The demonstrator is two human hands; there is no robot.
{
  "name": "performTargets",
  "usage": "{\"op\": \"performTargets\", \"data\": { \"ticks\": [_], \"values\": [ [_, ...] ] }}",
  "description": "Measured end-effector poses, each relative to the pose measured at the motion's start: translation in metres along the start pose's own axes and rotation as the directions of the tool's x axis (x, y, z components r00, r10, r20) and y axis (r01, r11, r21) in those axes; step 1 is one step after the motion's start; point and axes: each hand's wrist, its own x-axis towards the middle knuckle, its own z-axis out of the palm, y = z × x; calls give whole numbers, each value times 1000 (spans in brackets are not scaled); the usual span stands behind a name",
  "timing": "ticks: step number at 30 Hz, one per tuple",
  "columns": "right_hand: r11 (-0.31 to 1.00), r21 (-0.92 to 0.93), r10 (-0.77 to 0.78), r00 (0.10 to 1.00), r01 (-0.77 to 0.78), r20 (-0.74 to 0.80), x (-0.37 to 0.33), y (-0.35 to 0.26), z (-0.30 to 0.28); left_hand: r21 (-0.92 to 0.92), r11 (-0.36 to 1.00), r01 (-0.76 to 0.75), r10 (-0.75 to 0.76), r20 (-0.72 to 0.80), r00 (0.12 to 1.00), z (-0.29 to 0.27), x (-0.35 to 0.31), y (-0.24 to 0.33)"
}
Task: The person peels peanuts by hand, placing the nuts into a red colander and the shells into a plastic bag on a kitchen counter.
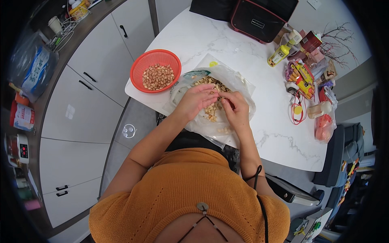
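Observation:
My left hand [197, 101] hovers over a white plastic bag [189, 118] spread on the table, its fingers curved together around what looks like a small reddish peanut [211, 92]. Against its fingertips, the thumb and fingers of my right hand [236, 108] are pinched; whatever lies between them is too small to make out. Peanut shells [211, 112] fill the bag's middle, partly hidden beneath both hands. To the left, a red plastic basket [135, 69] contains many shelled reddish peanuts [157, 77].
A black and red appliance [259, 24] stands at the table's far side. On the right are a yellow bottle [278, 54], snack packages [300, 79], a jar [319, 109] and a bagged red item [324, 127]. White cabinets [77, 105] line the left, with a counter above.

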Motion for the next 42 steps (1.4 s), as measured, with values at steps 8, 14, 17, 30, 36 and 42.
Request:
{"op": "performTargets", "data": {
  "ticks": [8,14,17,30,36,42],
  "values": [
    [849,-517,51,959,106,279,-7,-14,-26,314,940,-134,152,-35,988,3,0,-9],
    [649,-691,211,798,318,565,-20,-19,-33,928,232,-293,478,153,865,8,-5,-7],
    [691,-645,133,819,327,558,-21,-27,-38,933,223,-283,479,148,865,3,-4,-3],
    [869,-450,54,861,209,505,-21,-14,-26,980,16,-197,787,109,607,-48,3,65],
    [506,-777,71,880,374,470,-5,1,-25,951,-292,97,740,160,654,-72,4,75],
    [357,-850,322,803,388,501,5,4,-22,928,-348,134,668,145,730,-68,3,75]
  ]
}}
